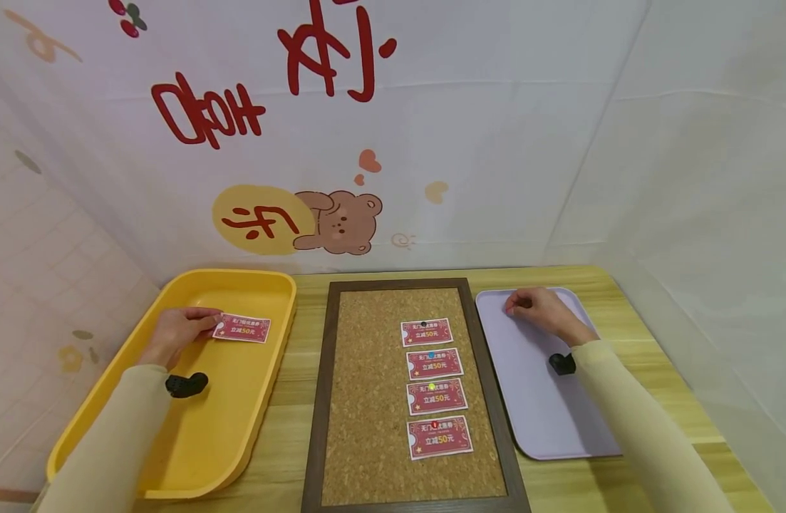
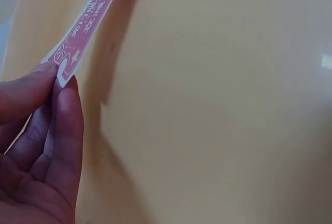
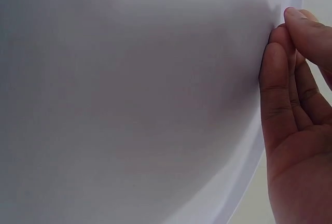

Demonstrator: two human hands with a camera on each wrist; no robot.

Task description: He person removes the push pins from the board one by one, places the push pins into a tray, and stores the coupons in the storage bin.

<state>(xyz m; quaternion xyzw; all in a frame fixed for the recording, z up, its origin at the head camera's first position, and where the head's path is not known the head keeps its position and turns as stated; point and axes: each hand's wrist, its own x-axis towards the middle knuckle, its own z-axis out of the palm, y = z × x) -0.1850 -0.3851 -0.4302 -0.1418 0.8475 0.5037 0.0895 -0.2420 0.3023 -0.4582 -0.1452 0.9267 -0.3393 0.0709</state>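
My left hand [image 1: 174, 333] pinches the end of a pink-red paper coupon [image 1: 244, 328] above the yellow tray [image 1: 207, 420]. In the left wrist view the thumb and fingers grip its notched, white-edged end, and the coupon [image 2: 85, 35] slants up and away. Over the far part of the lilac tray [image 1: 540, 399], my right hand [image 1: 541, 311] has its thumb and fingertips together. A tiny pink-red spot shows at those fingertips, probably a pushpin, mostly hidden by the fingers. The right wrist view shows the hand [image 3: 295, 105] beside the tray's rim.
Between the trays lies a cork board [image 1: 367, 399] with a dark wooden frame. Several matching coupons [image 1: 437, 396] are pinned down its right half, with black, blue, yellow and red pins. A printed cloth wall [image 1: 495, 178] stands behind the wooden table [image 1: 283, 427].
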